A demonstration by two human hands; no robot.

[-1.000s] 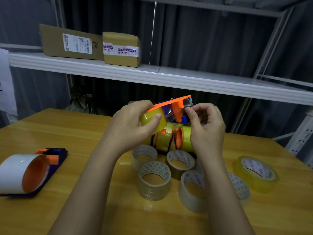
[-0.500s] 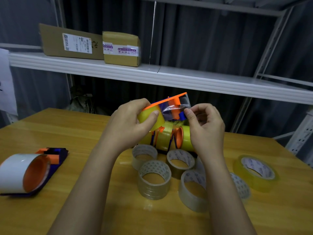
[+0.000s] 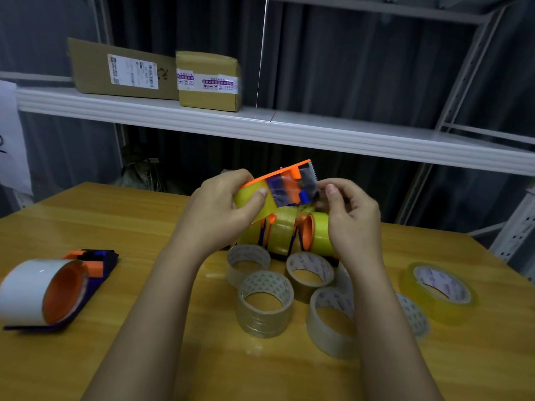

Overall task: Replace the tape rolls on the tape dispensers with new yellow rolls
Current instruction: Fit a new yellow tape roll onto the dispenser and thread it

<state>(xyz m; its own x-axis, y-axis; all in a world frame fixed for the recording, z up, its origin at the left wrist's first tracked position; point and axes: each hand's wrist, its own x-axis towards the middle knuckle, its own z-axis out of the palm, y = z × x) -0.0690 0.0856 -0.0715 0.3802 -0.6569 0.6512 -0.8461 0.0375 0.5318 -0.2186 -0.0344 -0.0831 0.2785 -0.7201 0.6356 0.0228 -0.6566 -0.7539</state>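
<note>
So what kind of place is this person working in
Probably a packing or stockroom area: labelled cardboard parcels on a metal shelf, many tape rolls on the wooden table, and a handheld tape dispenser.

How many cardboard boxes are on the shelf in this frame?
2. A wide flat box sits at the shelf's left end; a smaller box stands just right of it, touching or nearly so. None appears hidden.

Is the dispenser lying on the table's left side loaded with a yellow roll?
No, the dispenser at the table's left carries a white roll on its orange hub.
</note>
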